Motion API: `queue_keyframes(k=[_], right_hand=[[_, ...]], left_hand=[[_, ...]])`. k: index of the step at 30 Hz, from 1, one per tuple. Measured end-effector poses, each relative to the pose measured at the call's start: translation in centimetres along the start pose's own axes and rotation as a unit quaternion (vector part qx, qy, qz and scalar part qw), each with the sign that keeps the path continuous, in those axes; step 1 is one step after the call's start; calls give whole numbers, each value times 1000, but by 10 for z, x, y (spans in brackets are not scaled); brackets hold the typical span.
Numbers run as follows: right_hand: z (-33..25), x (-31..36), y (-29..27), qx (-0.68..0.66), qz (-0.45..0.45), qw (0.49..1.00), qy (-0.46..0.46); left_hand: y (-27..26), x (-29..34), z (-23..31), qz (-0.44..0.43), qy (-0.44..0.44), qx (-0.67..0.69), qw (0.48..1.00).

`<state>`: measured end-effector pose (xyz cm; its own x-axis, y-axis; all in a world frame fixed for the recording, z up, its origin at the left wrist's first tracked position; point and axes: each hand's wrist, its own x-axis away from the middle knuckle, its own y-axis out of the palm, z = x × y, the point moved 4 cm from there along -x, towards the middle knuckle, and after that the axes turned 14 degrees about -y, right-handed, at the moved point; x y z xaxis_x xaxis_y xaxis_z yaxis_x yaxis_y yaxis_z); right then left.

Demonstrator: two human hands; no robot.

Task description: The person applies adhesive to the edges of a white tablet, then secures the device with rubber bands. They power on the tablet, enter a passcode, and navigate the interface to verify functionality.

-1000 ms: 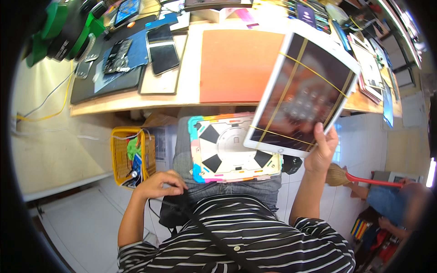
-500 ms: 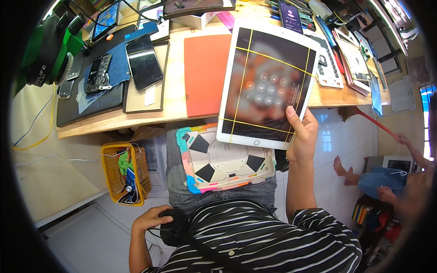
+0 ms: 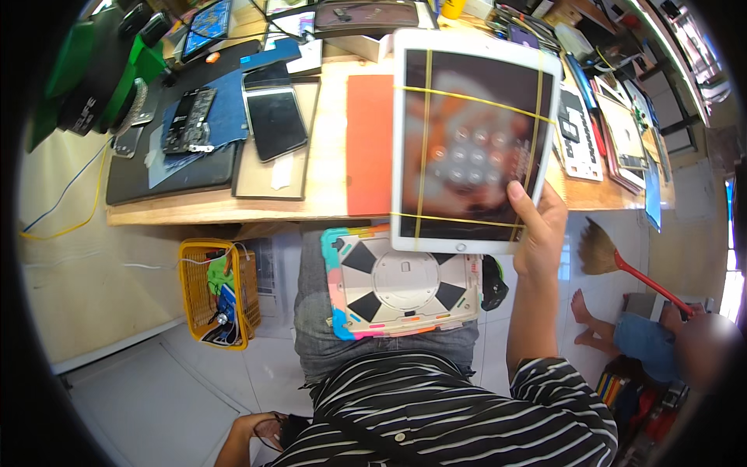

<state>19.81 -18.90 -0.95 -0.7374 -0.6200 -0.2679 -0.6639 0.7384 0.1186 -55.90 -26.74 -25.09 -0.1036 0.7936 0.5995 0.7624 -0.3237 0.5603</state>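
Note:
My right hand (image 3: 540, 233) is closed on the lower right edge of a white-framed tablet (image 3: 475, 194), its thumb on the front. Thin yellow bands cross the tablet, and its lit screen shows a keypad of round keys over a blurred picture. The tablet is raised over the table's front edge. Below it, on my lap, lies a beige tablet case (image 3: 362, 284) with a multicoloured rim and dark corner patches. Low at my left side, my left hand (image 3: 253, 426) is by a black object (image 3: 294, 428) with a thin cord; its fingers are mostly hidden.
On the wooden table (image 3: 331, 187) lie a phone (image 3: 276, 124), an orange-red flat sheet (image 3: 367, 148), an opened phone (image 3: 189, 121) and several parts. A yellow basket (image 3: 187, 292) stands on the floor at left. At right, another person sits near a broom (image 3: 599, 247).
The view has shifted, so table and lap sit farther right. The tablet stays in my right hand and stands more upright. My left hand has dropped toward the lower edge.

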Motion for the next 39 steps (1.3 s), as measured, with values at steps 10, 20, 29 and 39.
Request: queue_keyframes(k=[10, 20, 29, 39], right_hand=[[3, -5, 20, -14, -13, 1000, -3], [-7, 29, 13, -42, 9, 999, 18], [-4, 37, 13, -110, 10, 993, 50], [-17, 35, 22, -110, -96, 988, 46]], left_hand=[[240, 200, 220, 495, 551, -262, 618], [486, 318, 315, 282, 830, -239, 418], [500, 289, 336, 27, 726, -287, 625], [474, 294, 344, -72, 801, -148, 576]])
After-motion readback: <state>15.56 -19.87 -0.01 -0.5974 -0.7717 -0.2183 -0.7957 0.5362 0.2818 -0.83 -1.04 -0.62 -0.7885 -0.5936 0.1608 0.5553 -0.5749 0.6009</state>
